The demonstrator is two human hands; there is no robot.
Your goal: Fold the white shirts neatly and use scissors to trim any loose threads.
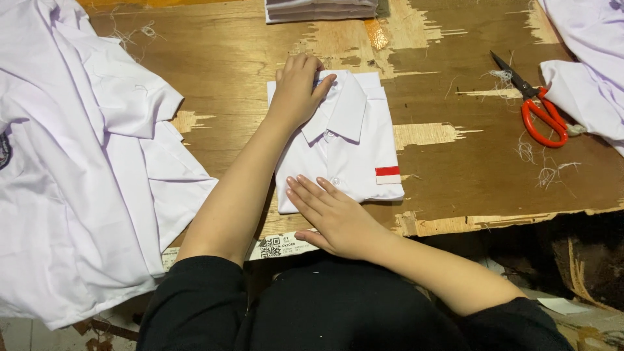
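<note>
A folded white shirt (354,146) with a collar and a small red-and-white patch lies on the worn wooden table (240,65). My left hand (299,88) is at the shirt's top left corner, fingers curled over the collar edge, pinching it. My right hand (331,214) lies flat on the shirt's lower edge, fingers spread and pressing the fabric down.
A large unfolded white shirt (71,169) covers the table's left side. Red-handled scissors (536,107) lie at the right among loose threads, beside more white cloth (585,58). A stack of folded white garments (322,10) sits at the far edge. A printed label strip (283,246) lies near me.
</note>
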